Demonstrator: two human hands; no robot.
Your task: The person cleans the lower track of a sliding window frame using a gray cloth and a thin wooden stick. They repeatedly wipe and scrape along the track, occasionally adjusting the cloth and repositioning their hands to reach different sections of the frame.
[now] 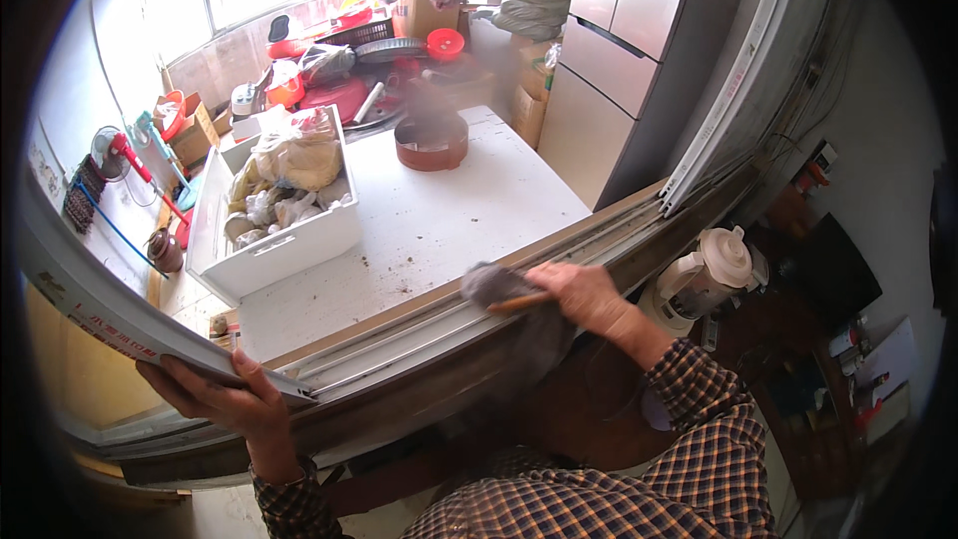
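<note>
My right hand (pixel 580 296) holds a grey cloth (pixel 485 283) together with a thin wooden stick or handle (pixel 518 304). Motion blurs the cloth's end, which lies over the sliding-window track (pixel 404 348), while the rest hangs below my hand. Whether the stick is part of a tool cannot be made out. On the left, my left hand (pixel 228 398) grips the lower part of the white window sash frame (pixel 127 314), thumb on one side and fingers on the other. The sash frame bears printed writing.
Beyond the track stands a white surface (pixel 456 217) with dirt specks, a brown round container (pixel 432 142) and a white drawer (pixel 281 258) of bagged goods. A refrigerator (pixel 606 105) rises behind. Near my right forearm is a blender (pixel 703 273). Another sash frame (pixel 722 90) stands right.
</note>
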